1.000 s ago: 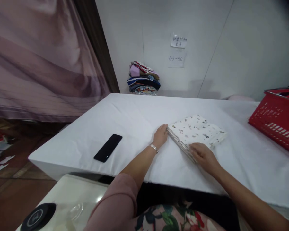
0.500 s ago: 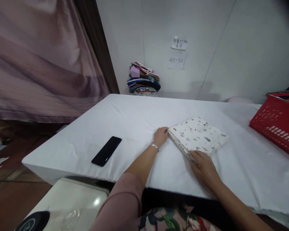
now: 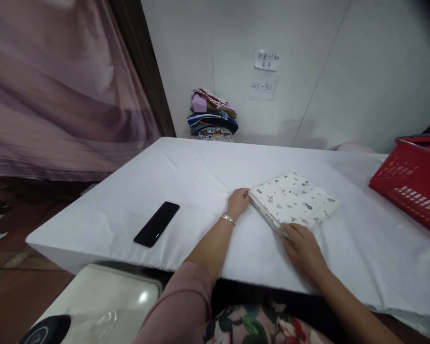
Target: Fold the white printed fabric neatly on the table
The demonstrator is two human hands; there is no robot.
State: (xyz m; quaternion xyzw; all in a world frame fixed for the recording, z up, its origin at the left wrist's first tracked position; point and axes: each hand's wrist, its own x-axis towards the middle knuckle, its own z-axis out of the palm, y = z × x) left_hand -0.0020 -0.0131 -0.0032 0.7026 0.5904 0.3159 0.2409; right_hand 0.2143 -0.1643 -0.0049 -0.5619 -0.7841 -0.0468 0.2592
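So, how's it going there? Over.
Left hand and right hand at corners of folded patterned cloth. Cloth on table. Phone off left, apart from cloth.

Got a shiny silver bracelet (image 3: 228,219) behind the left fingers (image 3: 241,192), pink sleeve (image 3: 182,301) further back, plus pinkish floral clothing (image 3: 252,329).

On the table (image 3: 200,165): cloth (image 3: 294,198), with left hand (image 3: 238,201) at its left corner and right hand (image 3: 304,246) at its near edge. Left of the left hand, well apart, close to the table's near edge: phone (image 3: 156,224). Right of the cloth, well apart: basket (image 3: 408,174). Beyond the table's far edge, before the wall (image 3: 301,28): pile (image 3: 212,117). On the wall, right of the pile: upper paper (image 3: 267,61) just above lower paper (image 3: 262,87). Farthest left: curtain (image 3: 57,95).
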